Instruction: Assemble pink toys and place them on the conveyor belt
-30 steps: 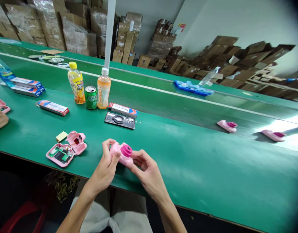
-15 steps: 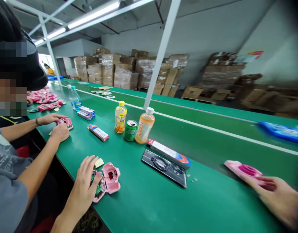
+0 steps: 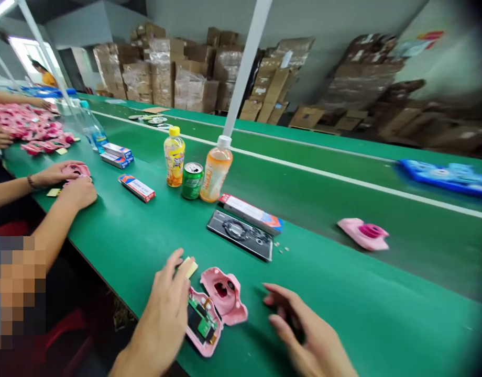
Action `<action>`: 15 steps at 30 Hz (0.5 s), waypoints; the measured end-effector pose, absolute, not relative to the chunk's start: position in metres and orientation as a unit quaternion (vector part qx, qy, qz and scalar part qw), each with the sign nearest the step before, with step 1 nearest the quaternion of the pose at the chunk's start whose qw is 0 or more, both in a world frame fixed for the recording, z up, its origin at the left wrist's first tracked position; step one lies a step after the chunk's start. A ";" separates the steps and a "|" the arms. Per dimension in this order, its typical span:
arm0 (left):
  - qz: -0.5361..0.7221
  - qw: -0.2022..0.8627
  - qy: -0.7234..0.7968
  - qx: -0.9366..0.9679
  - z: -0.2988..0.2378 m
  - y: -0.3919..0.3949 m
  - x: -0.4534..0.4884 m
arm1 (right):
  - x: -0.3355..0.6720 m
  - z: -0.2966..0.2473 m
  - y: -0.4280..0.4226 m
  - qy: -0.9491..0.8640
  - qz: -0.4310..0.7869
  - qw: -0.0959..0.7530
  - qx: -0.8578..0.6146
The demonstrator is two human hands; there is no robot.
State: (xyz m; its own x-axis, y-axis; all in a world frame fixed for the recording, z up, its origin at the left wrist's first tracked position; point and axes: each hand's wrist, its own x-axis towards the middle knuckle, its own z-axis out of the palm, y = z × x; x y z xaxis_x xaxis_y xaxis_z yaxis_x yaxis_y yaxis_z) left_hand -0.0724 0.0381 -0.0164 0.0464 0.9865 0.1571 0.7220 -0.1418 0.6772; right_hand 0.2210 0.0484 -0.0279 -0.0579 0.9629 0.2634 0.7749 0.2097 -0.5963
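In the head view an opened pink toy-camera-like case (image 3: 226, 298) lies on the green table, its two halves spread apart. One half holds a green circuit board (image 3: 204, 325) with a dark part beside it. My left hand (image 3: 167, 309) rests at the left side of that half, fingers stretched toward a small pale yellow pad (image 3: 192, 267); whether they touch it I cannot tell. To the right of the case hovers my right hand (image 3: 304, 327), empty, with thumb and fingers apart. A closed pink case (image 3: 363, 233) with a magenta round part sits farther away on the belt.
Beyond the case lie a phone (image 3: 241, 234) and a long narrow box (image 3: 251, 212). Behind them stand an orange drink bottle (image 3: 216, 170), a green can (image 3: 192, 181) and a yellow-capped bottle (image 3: 174, 157). A co-worker's hands (image 3: 79, 191) hold another pink case at left. A blue tray (image 3: 447, 175) lies at right.
My right hand has let go of the closed pink case on the belt and come back toward the opened one. The view has turned downward; my left hand stays by the opened case.
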 end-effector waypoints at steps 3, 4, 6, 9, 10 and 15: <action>0.305 0.201 0.626 0.690 -0.014 0.053 -0.090 | 0.178 -0.012 0.043 -0.710 0.243 0.294 -0.592; 0.287 0.202 0.612 0.709 -0.011 0.059 -0.095 | 0.167 -0.004 0.046 -0.708 0.265 0.291 -0.587; 0.237 0.219 0.580 0.748 -0.002 0.068 -0.102 | 0.150 0.010 0.051 -0.712 0.309 0.285 -0.562; 0.198 0.227 0.554 0.776 0.015 0.073 -0.101 | 0.136 0.019 0.052 -0.710 0.370 0.289 -0.525; 0.203 0.230 0.552 0.775 0.018 0.072 -0.099 | 0.134 0.018 0.050 -0.702 0.389 0.297 -0.518; 0.350 0.405 0.545 0.646 0.012 0.062 -0.077 | 0.146 0.003 0.047 -0.667 0.384 0.350 -0.534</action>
State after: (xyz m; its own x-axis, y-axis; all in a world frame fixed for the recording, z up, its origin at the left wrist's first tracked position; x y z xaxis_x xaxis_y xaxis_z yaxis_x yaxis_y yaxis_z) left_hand -0.0770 0.0615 0.0118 0.1612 0.9869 0.0108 0.4207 -0.0786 0.9038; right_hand 0.1459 0.0474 0.0028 -0.1843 0.9812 0.0568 0.4425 0.1344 -0.8866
